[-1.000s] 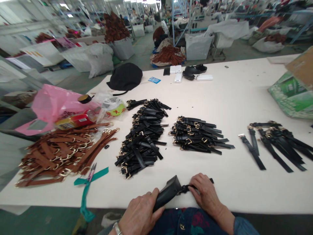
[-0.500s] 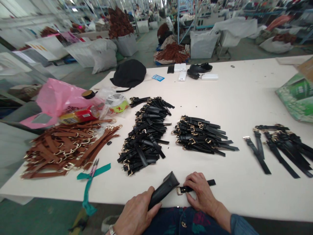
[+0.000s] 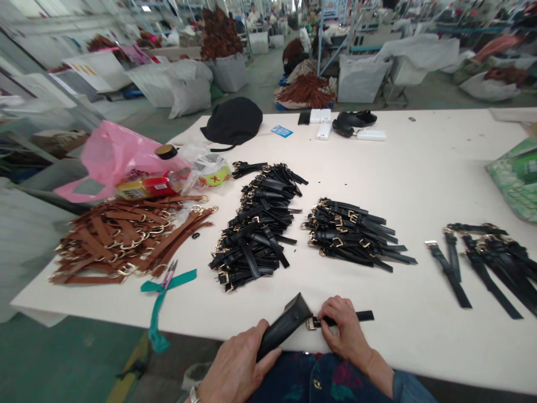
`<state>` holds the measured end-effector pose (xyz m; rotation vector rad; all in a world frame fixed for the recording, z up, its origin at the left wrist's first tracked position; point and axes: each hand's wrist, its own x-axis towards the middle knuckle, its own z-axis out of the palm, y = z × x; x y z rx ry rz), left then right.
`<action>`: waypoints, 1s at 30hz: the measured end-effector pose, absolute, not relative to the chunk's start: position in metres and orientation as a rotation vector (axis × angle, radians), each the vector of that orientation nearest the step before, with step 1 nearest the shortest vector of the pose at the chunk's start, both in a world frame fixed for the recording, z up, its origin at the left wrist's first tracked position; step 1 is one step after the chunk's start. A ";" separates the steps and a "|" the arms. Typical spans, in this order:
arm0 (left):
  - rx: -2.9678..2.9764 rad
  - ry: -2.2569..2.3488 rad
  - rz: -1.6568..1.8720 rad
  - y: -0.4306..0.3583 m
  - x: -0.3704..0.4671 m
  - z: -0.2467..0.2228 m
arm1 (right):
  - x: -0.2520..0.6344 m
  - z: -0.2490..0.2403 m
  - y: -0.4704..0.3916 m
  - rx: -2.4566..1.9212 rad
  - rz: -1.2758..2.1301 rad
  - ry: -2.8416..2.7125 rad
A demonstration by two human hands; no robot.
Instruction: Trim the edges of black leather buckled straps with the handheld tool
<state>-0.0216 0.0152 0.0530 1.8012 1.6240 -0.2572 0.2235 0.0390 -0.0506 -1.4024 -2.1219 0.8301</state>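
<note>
My left hand [image 3: 241,358] is closed around a long black tool with a wider, boxy end [image 3: 287,323]. That end sits right beside the gold buckle of a short black buckle strap [image 3: 364,316]; whether they touch I cannot tell. The fingers of my right hand [image 3: 342,324] press on this strap near its buckle, holding it on the table, and its plain end sticks out to the right. Beyond my hands lie a tall heap of black buckle straps [image 3: 255,224] and a smaller heap of the same straps [image 3: 356,232].
Brown straps with metal rings [image 3: 113,240] pile up at the left, near scissors [image 3: 169,275] with teal ribbon [image 3: 157,313]. More black straps [image 3: 490,257] lie at the right. A pink bag [image 3: 121,151], a black cap [image 3: 232,121] and a green bag [image 3: 518,176] rest on the white table [image 3: 419,168].
The whole view has shifted a little, so things sit slightly farther right. Both hands keep their holds, and the tool's end is slightly closer to the buckle.
</note>
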 end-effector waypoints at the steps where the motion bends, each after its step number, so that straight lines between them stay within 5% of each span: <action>1: 1.803 1.628 -0.253 0.013 -0.022 0.052 | 0.224 -0.050 0.039 -1.389 0.846 -2.127; 30: 1.776 1.589 -0.124 0.003 -0.029 0.045 | 0.231 -0.036 0.040 -1.605 0.581 -2.439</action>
